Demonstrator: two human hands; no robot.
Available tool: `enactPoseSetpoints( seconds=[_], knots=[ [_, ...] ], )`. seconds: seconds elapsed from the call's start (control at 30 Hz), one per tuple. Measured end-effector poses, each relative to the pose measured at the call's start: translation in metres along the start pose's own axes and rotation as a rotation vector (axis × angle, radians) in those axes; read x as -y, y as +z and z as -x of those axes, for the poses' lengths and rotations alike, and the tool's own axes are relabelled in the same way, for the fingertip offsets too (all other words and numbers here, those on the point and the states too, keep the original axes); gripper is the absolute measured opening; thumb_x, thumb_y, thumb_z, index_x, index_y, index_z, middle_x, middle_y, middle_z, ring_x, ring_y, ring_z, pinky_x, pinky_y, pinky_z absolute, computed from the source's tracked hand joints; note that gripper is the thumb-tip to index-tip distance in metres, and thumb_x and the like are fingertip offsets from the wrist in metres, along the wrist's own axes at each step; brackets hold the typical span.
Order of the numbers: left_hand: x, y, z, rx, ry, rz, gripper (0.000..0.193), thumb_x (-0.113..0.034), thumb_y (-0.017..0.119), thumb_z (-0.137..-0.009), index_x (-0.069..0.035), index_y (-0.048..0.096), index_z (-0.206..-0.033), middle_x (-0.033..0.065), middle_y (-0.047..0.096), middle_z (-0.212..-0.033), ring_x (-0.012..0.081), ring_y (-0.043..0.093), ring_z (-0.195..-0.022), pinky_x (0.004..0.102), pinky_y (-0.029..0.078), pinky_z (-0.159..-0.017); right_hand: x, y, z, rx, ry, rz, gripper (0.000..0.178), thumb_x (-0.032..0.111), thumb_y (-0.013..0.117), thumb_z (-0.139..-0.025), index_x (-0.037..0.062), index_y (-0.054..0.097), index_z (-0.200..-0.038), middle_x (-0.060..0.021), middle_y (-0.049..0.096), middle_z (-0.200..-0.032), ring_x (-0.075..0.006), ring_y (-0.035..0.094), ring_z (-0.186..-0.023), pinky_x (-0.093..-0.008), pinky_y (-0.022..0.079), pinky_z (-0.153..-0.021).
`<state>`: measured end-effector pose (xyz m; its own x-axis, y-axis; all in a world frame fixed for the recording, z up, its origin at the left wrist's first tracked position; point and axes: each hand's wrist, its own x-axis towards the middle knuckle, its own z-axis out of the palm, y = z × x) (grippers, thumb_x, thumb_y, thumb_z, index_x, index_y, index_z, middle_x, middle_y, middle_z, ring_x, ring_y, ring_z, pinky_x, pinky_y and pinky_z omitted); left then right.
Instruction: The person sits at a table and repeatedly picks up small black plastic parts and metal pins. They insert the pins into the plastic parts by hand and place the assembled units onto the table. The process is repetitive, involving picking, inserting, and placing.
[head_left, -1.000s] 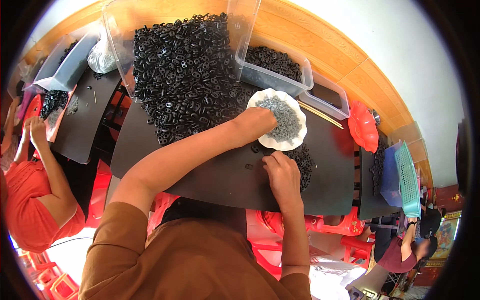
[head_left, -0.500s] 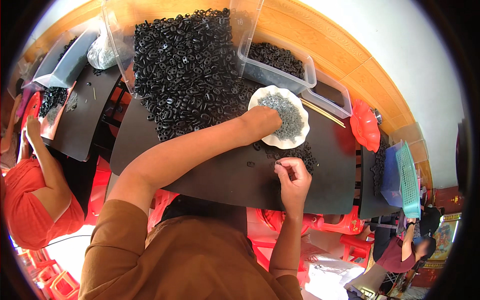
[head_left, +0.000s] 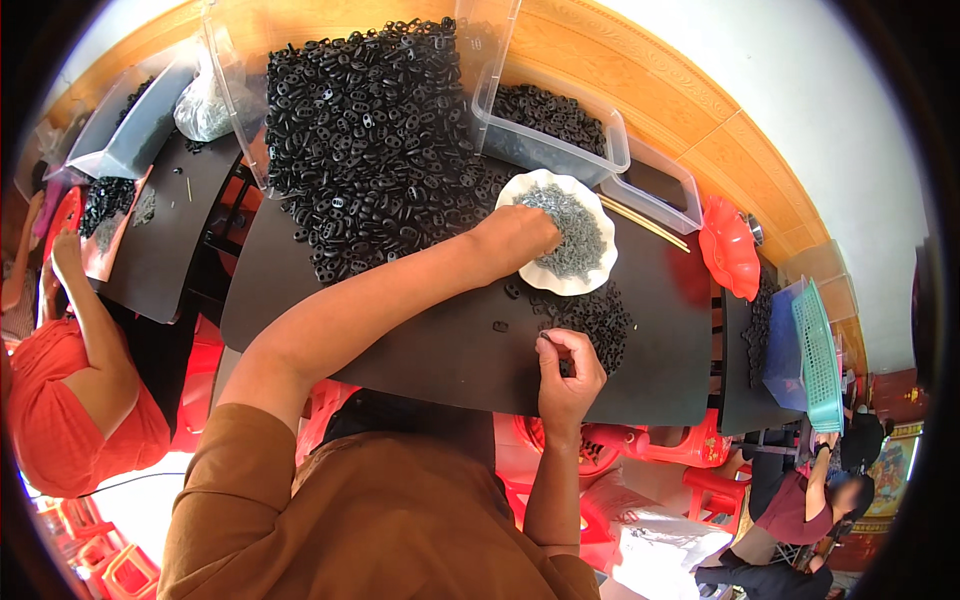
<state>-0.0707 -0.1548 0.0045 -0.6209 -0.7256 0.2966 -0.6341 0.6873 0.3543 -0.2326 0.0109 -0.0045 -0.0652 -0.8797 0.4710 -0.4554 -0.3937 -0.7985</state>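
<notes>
My left hand (head_left: 518,240) reaches across to a white scalloped bowl (head_left: 600,268). Its closed fingers dip into the small translucent grey pieces (head_left: 572,240) that fill the bowl; what the fingertips hold, if anything, is hidden. Closer to the table's front edge, my right hand (head_left: 572,378) is raised with thumb and forefinger pinched. A small black plastic piece (head_left: 544,337) shows at those fingertips. Beside and behind this hand lies a scattered pile of small black pieces (head_left: 608,325). One loose black piece (head_left: 500,326) rests on the dark table (head_left: 440,350) to its left.
A big heap of black two-holed pieces (head_left: 365,140) spreads from a clear box at the back left. Another clear bin (head_left: 560,150) holds more of them. Wooden chopsticks (head_left: 645,222) and a red dish (head_left: 728,250) lie to the right. A person in red (head_left: 90,400) sits at left.
My right hand has shifted left and slightly toward me, still pinching. My left hand stays at the bowl, drawn back slightly to the left.
</notes>
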Motion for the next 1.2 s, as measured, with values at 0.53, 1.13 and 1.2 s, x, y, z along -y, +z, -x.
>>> enactPoseSetpoints(
  seconds=[0.53, 1.13, 1.2],
  knots=[
    [-0.015, -0.029, 0.076, 0.04, -0.296, 1.272, 0.007, -0.005, 0.071, -0.091, 0.0, 0.068, -0.094, 0.0032, 0.069, -0.082, 0.0079, 0.063, -0.075, 0.0237, 0.051, -0.071, 0.009, 0.012, -0.003, 0.016, 0.362, -0.445, 0.015, 0.0, 0.066, -0.094, -0.0018, 0.066, -0.109, -0.0085, 0.068, -0.095, -0.0149, 0.068, -0.082, -0.0264, 0.056, -0.074],
    [-0.042, -0.029, 0.112, -0.001, -0.261, 0.844, 0.009, -0.005, 0.071, -0.087, 0.001, 0.072, -0.093, 0.0097, 0.072, -0.081, 0.0144, 0.071, -0.074, 0.0292, 0.055, -0.067, 0.003, 0.032, -0.006, 0.182, 0.12, -0.33, 0.013, -0.004, 0.065, -0.093, -0.0043, 0.066, -0.106, -0.0079, 0.064, -0.094, -0.0128, 0.064, -0.077, -0.0252, 0.054, -0.067],
    [-0.042, -0.028, 0.113, -0.012, -0.251, 0.822, 0.008, -0.005, 0.071, -0.087, 0.001, 0.072, -0.092, 0.0105, 0.072, -0.082, 0.0159, 0.071, -0.074, 0.0301, 0.055, -0.067, 0.005, 0.031, -0.007, 0.199, 0.053, -0.23, 0.009, -0.004, 0.064, -0.093, -0.0041, 0.065, -0.102, -0.0082, 0.064, -0.092, -0.0135, 0.064, -0.076, -0.0257, 0.054, -0.066]
  ],
)
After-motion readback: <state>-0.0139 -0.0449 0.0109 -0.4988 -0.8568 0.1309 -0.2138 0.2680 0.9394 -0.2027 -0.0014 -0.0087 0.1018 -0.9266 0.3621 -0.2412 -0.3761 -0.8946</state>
